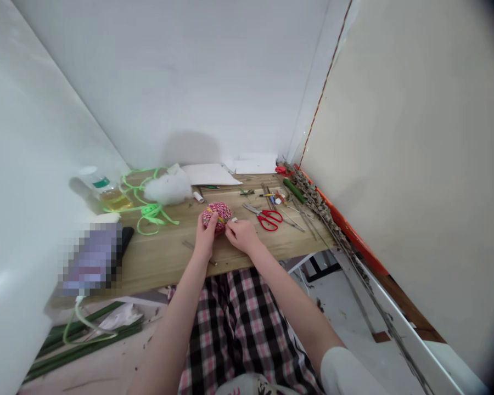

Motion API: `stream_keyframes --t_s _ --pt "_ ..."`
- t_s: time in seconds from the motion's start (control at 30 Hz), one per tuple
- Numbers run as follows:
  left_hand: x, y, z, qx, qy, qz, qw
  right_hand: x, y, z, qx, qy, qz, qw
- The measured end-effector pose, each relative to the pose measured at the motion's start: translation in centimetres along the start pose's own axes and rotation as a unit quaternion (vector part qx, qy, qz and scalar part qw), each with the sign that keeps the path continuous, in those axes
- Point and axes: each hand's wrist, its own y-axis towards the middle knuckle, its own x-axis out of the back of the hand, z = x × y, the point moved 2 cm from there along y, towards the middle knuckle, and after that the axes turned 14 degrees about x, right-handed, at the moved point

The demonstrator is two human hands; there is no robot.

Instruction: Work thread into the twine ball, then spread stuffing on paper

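Twine ball [217,215], round, red-and-white speckled

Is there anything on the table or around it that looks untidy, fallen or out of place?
Yes. The green ribbon lies in loose tangled loops beside the white stuffing. Green stems lie on the floor under the table. Dried twigs sprawl along the right wall.

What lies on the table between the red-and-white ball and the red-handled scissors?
Head view: only bare wooden table between the ball and the scissors.
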Motion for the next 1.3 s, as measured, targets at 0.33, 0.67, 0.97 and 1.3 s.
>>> stream_keyframes --t_s 0.33,0.67,0.97,1.3 --pt "0.1 -0.1 0.1 -0.047 0.071 -0.016 0.996 -0.1 -0.1 -0.3 -0.013 0.004 0.007 1.0" --pt "0.2 0.1 0.1 0.001 0.001 0.005 1.0 0.4 -0.1 -0.2 -0.017 0.015 0.005 1.0" --pt "0.0 -0.5 -0.4 -0.002 -0.009 0.012 1.0 0.7 0.0 -0.1 -0.038 0.027 0.027 0.999" --pt "1.0 0.4 0.5 -0.096 0.106 -0.064 0.988 0.9 0.1 0.0 -0.045 0.012 0.054 0.997"
